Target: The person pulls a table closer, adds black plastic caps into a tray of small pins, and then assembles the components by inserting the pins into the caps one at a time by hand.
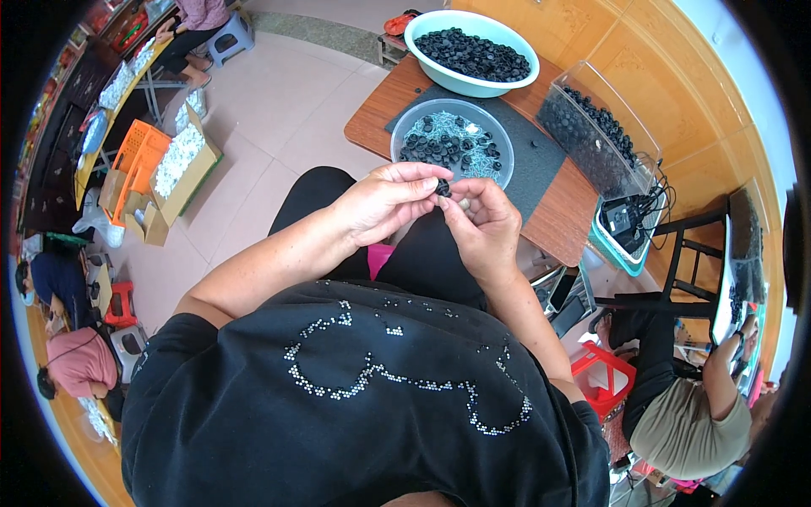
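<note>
A small black round part [442, 188] sits between my two hands, above my lap. My left hand [380, 203] pinches it between thumb and fingertips. From the other side, the thumb and bent fingers of my right hand [486, 221] close on the same part. Just beyond my fingers stands a round clear tray [395, 139] with many loose black parts and thin silvery-blue pieces that look like screws or pins. Fingertips hide some of the part I hold.
The brown wooden table [372, 110] also carries a pale green basin [473, 84] of black parts and a clear bin [591, 144] of more. A cardboard box [198, 173] and an orange crate [139, 152] stand at left. Several other people sit around the room.
</note>
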